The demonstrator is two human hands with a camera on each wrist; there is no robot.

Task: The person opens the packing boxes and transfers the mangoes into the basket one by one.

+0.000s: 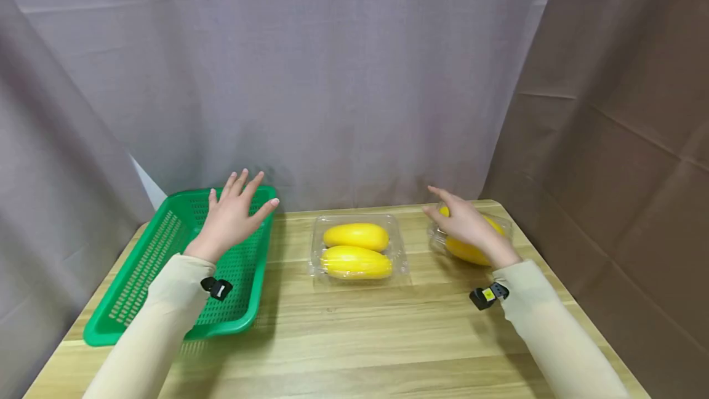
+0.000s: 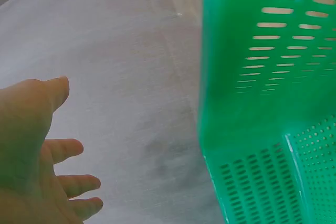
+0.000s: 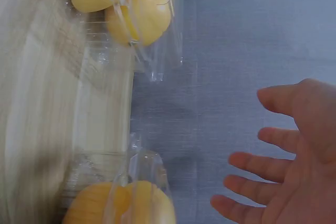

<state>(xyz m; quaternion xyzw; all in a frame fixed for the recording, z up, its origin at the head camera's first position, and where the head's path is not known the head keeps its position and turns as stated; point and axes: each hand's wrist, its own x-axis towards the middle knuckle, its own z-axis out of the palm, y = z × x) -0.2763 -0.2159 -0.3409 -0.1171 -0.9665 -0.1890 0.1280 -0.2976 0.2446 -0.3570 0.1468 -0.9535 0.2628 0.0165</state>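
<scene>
My left hand [image 1: 232, 217] hovers over the green plastic basket [image 1: 257, 288], fingers spread and holding nothing. In the left wrist view the same hand [image 2: 47, 156] appears apart from the basket's wall [image 2: 236, 114]. My right hand [image 1: 462, 220] is held above a clear plastic box of yellow, melon-like fruits [image 1: 471, 252], partly hiding it. Its fingers [image 3: 262, 166] look extended and bare in the right wrist view. Between the hands, a second clear box [image 1: 396, 226] holds two oblong yellow fruits [image 1: 356, 262] side by side.
Everything stands on a wooden table [image 1: 343, 337]. Grey curtain [image 1: 354, 79] hangs along the back edge, and a brown-grey curtain [image 1: 626, 140] borders the right side. The basket takes up the table's left part.
</scene>
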